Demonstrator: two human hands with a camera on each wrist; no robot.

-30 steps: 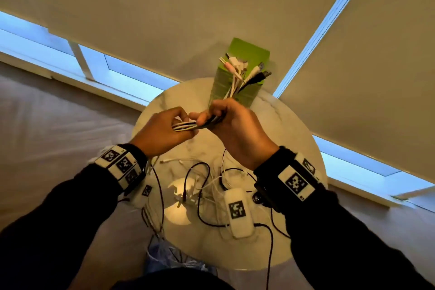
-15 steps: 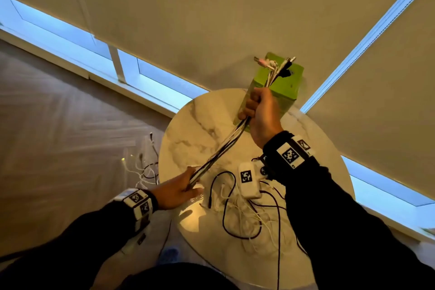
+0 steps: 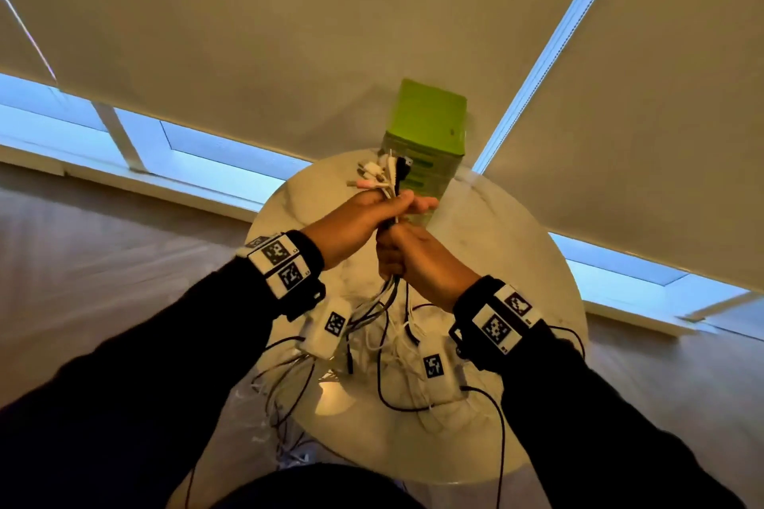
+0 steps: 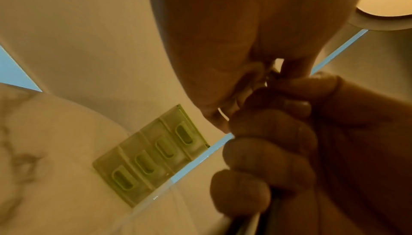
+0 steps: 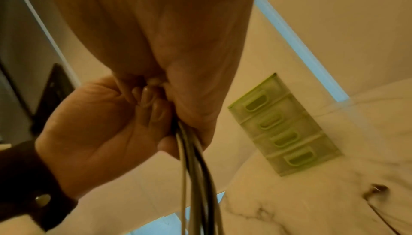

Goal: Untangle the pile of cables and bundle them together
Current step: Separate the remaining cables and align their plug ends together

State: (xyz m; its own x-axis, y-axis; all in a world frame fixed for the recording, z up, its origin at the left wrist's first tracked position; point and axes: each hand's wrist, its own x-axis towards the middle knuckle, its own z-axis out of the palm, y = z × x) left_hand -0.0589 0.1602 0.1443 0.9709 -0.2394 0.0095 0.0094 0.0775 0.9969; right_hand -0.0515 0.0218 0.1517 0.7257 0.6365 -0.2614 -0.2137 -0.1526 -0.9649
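Gripping the cables (image 3: 390, 194) in both fists, left hand (image 3: 355, 221) above right hand (image 3: 417, 260), I judge gathering done but loose tails below still sprawl over the desk (image 3: 516, 260), untied.

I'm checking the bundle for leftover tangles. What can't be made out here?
- Head view: the cable bundle inside the left hand and right hand; curled fingers hide any crossings.
- Head view: connector types; blurred, small.
- Head view: the loose ends hanging past the marble table; sleeves cover them.
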